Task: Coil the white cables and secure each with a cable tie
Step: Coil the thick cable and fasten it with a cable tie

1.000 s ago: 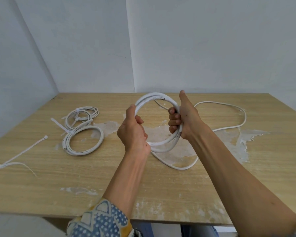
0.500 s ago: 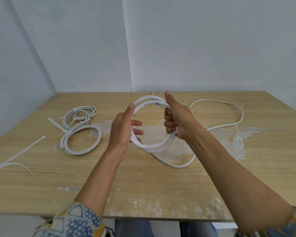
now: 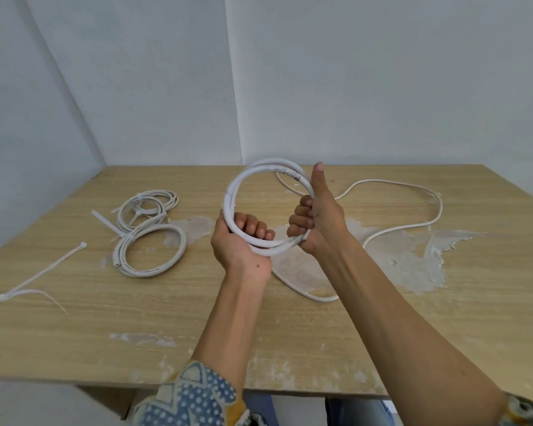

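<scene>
Right grip: the right hand (image 3: 320, 219) is closed round the right side of the coil (image 3: 243, 179), fingers wrapped over the turns and thumb standing straight up beside them.
Left grip: the left hand (image 3: 240, 241) holds the lower left arc, its fingers hooked through the ring from below and curled over the cable.
Coil: it is held up off the desk (image 3: 290, 333) between the two hands, standing roughly upright and open toward the camera. Two or three turns lie close together, with no tie on them.
Loose length: the loose tail (image 3: 437, 210) drops from the bottom of the coil to the desk, bends near the right forearm, sweeps out to the right and curves back behind the coil. Where it ends I cannot tell.
Step in hand: this looks like mid-winding of the third cable, since a good share of it is not yet gathered.
Next move: probably one hand must pin the turns while the other draws up slack and lays a further turn of matching size. The stiff cable may spring open if the pinning grip loosens.
Finished coils: the near coil (image 3: 148, 273) and the far coil (image 3: 173, 198) lie touching at the left of the desk, each already tied.
Spare tie: a loose cable tie (image 3: 43, 270) lies well apart at the left edge, a reach away once the winding ends.
</scene>
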